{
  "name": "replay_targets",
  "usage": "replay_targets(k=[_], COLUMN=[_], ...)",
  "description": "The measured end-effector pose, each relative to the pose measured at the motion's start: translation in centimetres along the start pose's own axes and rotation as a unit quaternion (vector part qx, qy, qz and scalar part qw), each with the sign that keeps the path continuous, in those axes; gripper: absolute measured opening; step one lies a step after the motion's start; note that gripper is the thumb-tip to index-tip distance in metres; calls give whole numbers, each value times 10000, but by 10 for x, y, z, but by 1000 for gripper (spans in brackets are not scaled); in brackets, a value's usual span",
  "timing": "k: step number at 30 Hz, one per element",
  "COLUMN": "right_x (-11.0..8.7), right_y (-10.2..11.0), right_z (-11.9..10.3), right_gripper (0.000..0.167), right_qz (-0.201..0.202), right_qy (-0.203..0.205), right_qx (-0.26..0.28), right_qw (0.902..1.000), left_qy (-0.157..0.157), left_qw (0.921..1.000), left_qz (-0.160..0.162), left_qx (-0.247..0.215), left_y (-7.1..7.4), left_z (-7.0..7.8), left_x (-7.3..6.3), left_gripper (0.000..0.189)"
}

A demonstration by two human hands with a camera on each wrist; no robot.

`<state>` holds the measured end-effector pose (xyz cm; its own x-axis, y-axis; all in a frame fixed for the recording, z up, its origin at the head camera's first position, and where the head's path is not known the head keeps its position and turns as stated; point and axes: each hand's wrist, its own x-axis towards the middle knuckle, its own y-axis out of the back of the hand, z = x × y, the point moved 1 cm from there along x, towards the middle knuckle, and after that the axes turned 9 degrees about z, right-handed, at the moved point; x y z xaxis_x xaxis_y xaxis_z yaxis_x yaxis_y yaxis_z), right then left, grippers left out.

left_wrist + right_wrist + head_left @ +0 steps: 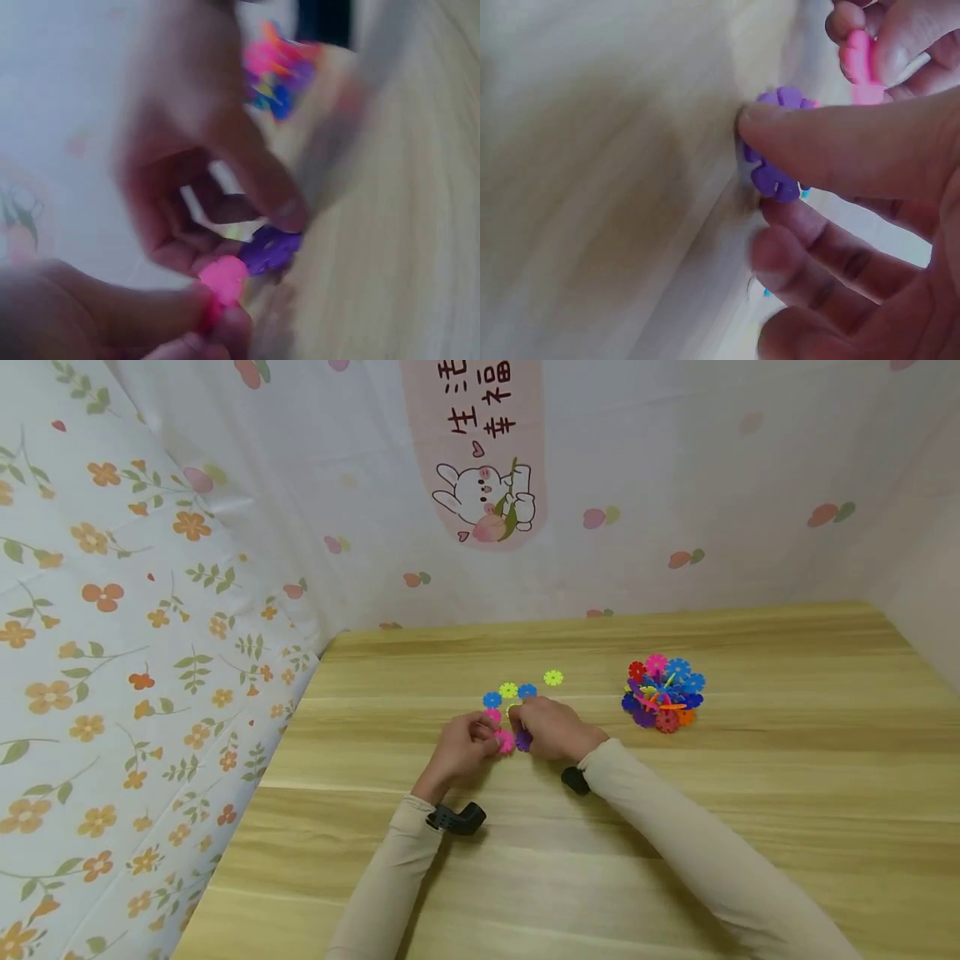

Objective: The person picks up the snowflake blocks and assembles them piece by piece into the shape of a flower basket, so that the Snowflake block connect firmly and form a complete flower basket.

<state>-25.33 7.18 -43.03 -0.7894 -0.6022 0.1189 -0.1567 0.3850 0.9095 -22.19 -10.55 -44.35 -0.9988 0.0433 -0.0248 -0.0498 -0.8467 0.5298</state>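
Between thumb and fingers, my left hand (461,747) pinches a pink notched flower disc (505,742). Close beside it, my right hand (551,731) grips a purple flower disc (776,180) under the thumb. In the left wrist view the pink disc (225,277) and the purple disc (270,250) overlap at their edges. Just beyond the hands, blue discs (492,700), a yellow-green disc (509,690) and another pink disc (492,716) form part of a ring; my right hand covers some of it.
A built cluster of many-coloured flower discs (663,697) stands to the right on the wooden table (787,718). One loose yellow-green disc (553,677) lies behind the ring. A printed cloth (645,468) hangs along the table's back edge, and a floral cloth (142,677) at the left.
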Motion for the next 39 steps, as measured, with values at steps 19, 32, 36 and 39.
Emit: replay_targets(k=[19, 32, 36, 39], right_x=[-78, -87, -89, -89], right_y=[25, 27, 26, 26], right_z=[40, 40, 37, 34], right_gripper=[21, 25, 22, 19], right_qz=[873, 1145, 1227, 1273], right_qy=[-2369, -2843, -2877, -2850], right_qx=[4790, 5535, 5762, 5843], right_qw=[8407, 7744, 7551, 7491], left_qy=[-905, -1558, -1729, -1829], left_qw=[9752, 9705, 9668, 9643], left_qz=[-297, 37, 123, 233], left_qx=[-1996, -1840, -1875, -1900], left_y=[-46, -50, -51, -52], left_z=[34, 41, 44, 46], left_x=[-11, -13, -15, -16], left_gripper=[17, 9, 7, 6])
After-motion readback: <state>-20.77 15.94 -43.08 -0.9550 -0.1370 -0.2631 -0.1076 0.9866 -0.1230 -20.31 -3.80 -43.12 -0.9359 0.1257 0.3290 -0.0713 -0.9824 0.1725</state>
